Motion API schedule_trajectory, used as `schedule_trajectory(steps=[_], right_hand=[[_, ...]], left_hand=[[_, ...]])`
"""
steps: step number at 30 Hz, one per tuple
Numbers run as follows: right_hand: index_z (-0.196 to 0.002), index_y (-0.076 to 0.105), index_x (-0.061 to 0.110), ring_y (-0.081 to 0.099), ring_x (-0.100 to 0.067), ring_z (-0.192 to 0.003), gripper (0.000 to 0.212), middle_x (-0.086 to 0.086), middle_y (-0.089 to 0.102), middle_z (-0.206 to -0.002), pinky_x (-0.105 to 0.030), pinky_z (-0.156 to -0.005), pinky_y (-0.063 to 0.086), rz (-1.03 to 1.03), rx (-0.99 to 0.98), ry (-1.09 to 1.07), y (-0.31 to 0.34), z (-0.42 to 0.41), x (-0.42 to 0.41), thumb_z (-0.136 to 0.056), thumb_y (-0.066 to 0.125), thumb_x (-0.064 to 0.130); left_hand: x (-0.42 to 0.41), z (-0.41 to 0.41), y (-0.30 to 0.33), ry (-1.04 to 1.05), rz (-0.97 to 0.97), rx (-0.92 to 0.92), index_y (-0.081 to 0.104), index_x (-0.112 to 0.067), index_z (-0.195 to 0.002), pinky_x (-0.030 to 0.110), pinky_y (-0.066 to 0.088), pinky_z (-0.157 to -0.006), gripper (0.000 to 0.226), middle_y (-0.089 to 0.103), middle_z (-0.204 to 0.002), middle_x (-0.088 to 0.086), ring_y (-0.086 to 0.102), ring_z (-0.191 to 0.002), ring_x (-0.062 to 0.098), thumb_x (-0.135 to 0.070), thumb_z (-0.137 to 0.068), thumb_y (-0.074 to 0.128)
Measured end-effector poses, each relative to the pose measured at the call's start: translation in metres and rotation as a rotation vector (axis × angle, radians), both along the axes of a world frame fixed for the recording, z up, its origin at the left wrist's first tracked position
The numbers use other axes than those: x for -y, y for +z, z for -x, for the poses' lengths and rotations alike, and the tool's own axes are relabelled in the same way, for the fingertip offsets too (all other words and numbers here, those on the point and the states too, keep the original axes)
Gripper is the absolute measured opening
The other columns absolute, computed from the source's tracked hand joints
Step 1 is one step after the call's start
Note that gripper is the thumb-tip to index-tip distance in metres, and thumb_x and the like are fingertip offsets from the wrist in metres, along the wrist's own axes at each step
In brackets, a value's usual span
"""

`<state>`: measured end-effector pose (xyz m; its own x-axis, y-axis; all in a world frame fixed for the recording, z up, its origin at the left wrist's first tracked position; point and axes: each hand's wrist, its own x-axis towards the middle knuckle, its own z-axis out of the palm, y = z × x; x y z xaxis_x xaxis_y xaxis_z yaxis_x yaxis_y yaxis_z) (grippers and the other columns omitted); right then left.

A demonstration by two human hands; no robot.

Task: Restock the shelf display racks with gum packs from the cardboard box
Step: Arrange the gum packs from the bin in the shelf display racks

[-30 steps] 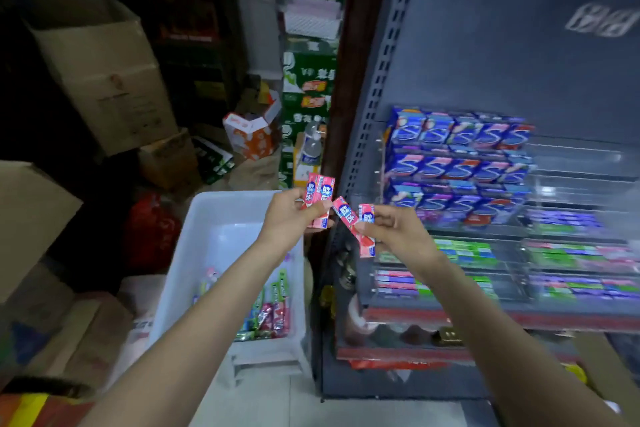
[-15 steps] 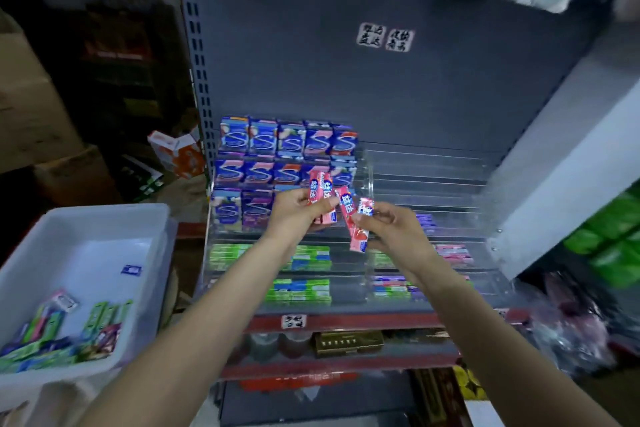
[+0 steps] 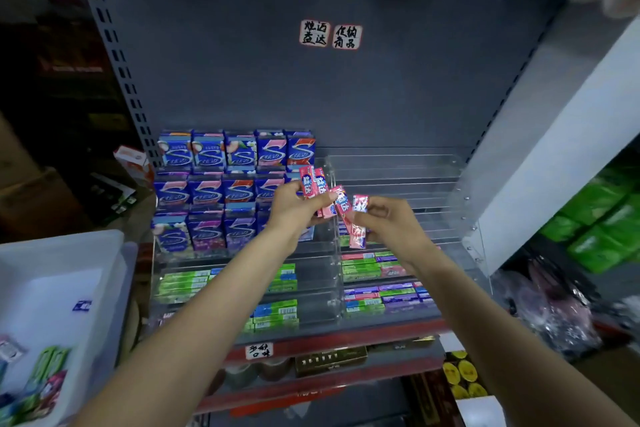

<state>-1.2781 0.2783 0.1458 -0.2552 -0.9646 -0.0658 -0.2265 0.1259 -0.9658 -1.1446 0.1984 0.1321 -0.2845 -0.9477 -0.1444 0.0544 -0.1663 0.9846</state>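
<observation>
Since the earlier frame, both hands have risen slightly and now sit higher against the clear acrylic display rack point(image 3: 398, 180). Left hand point(image 3: 292, 206): forearm extended up and forward, grip clamped on two upright pink gum packs point(image 3: 314, 182), flat and glossy-wrapped. Right hand point(image 3: 391, 222): grip pinched on two more pink gum sticks point(image 3: 350, 218), one tilted, the other hanging down. All four packs are held just in front of the rack's middle tiers. Blue rectangular gum boxes point(image 3: 239, 184) fill the rack's upper left tiers. A white plastic bin point(image 3: 69, 270) at lower left holds loose packs.
</observation>
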Motion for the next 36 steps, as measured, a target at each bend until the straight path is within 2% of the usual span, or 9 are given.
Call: schedule_trajectory(steps=[8, 10, 12, 15, 18, 20, 24, 29, 36], right_hand=[[-0.077, 0.062, 0.019, 0.068, -0.007, -0.071, 0.014, 0.013, 0.064, -0.056, -0.021, -0.071, 0.057, -0.013, -0.107, -0.029, -0.001, 0.051, -0.004, -0.087, 0.064, 0.009], [-0.091, 0.067, 0.015, 0.069, -0.018, -0.078, 0.009, 0.001, 0.070, -0.072, -0.030, -0.078, 0.057, -0.018, -0.220, -0.102, -0.006, 0.079, -0.003, -0.083, 0.069, 0.011], [-0.112, 0.064, 0.007, 0.066, -0.018, -0.078, 0.034, -0.010, 0.071, -0.095, -0.021, -0.071, 0.053, -0.059, -0.373, -0.142, -0.014, 0.106, -0.001, -0.080, 0.073, 0.015], [-0.110, 0.067, 0.007, 0.061, -0.011, -0.074, 0.026, -0.005, 0.070, -0.100, -0.004, -0.060, 0.043, -0.077, -0.594, -0.094, -0.025, 0.146, 0.004, -0.085, 0.068, 0.013], [-0.115, 0.068, 0.016, 0.064, -0.018, -0.084, 0.025, -0.008, 0.071, -0.106, -0.024, -0.078, 0.051, -0.125, -0.844, 0.067, -0.038, 0.179, 0.015, -0.092, 0.058, 0.013], [-0.117, 0.066, 0.020, 0.065, -0.025, -0.096, 0.026, -0.007, 0.069, -0.112, -0.035, -0.086, 0.051, -0.166, -0.954, 0.175, -0.048, 0.195, 0.024, -0.094, 0.054, 0.016], [-0.119, 0.062, 0.021, 0.064, -0.028, -0.097, 0.026, -0.009, 0.067, -0.112, -0.038, -0.086, 0.052, -0.195, -1.124, 0.333, -0.065, 0.209, 0.040, -0.095, 0.051, 0.017], [-0.124, 0.060, 0.024, 0.063, -0.024, -0.103, 0.030, -0.006, 0.064, -0.120, -0.038, -0.088, 0.052, -0.211, -1.175, 0.510, -0.078, 0.215, 0.052, -0.096, 0.050, 0.019], [-0.115, 0.066, 0.013, 0.065, -0.019, -0.093, 0.026, -0.005, 0.068, -0.112, -0.033, -0.088, 0.051, -0.177, -0.991, 0.630, -0.088, 0.221, 0.051, -0.097, 0.049, 0.023]], left_hand=[[0.005, 0.038, -0.003, 0.022, 0.022, 0.047, 0.058, -0.007, -0.097, 0.017, 0.054, -0.056, 0.023, 0.067, -0.086, 0.002, 0.065, -0.073, 0.009, -0.008, -0.080, 0.072], [0.004, 0.050, -0.006, 0.032, 0.024, 0.070, 0.058, -0.010, -0.095, 0.024, 0.056, -0.065, 0.022, 0.066, -0.087, 0.002, 0.065, -0.076, 0.011, -0.008, -0.079, 0.073], [0.002, 0.064, -0.008, 0.040, 0.029, 0.081, 0.058, -0.013, -0.091, 0.028, 0.057, -0.071, 0.021, 0.066, -0.088, 0.002, 0.065, -0.078, 0.013, -0.008, -0.078, 0.073], [-0.003, 0.088, -0.009, 0.066, 0.031, 0.078, 0.057, -0.014, -0.087, 0.019, 0.056, -0.061, 0.019, 0.066, -0.085, 0.001, 0.065, -0.075, 0.011, -0.007, -0.079, 0.072], [-0.006, 0.112, -0.014, 0.115, 0.006, 0.108, 0.060, -0.012, -0.091, 0.029, 0.058, -0.072, 0.020, 0.069, -0.094, 0.007, 0.067, -0.081, 0.017, -0.008, -0.078, 0.074], [-0.008, 0.125, -0.016, 0.144, -0.004, 0.114, 0.060, -0.009, -0.095, 0.022, 0.056, -0.063, 0.022, 0.068, -0.093, 0.006, 0.066, -0.080, 0.015, -0.008, -0.078, 0.074], [-0.013, 0.136, -0.023, 0.239, -0.027, 0.126, 0.060, -0.010, -0.091, 0.022, 0.052, -0.062, 0.018, 0.067, -0.091, 0.004, 0.065, -0.080, 0.013, -0.010, -0.079, 0.073], [-0.021, 0.140, -0.033, 0.329, -0.079, 0.138, 0.058, -0.015, -0.084, 0.027, 0.054, -0.070, 0.017, 0.067, -0.093, 0.005, 0.065, -0.085, 0.018, -0.008, -0.079, 0.073], [-0.026, 0.141, -0.029, 0.361, -0.078, 0.142, 0.058, -0.014, -0.088, 0.021, 0.052, -0.065, 0.017, 0.066, -0.099, 0.007, 0.065, -0.091, 0.020, -0.009, -0.080, 0.072]])
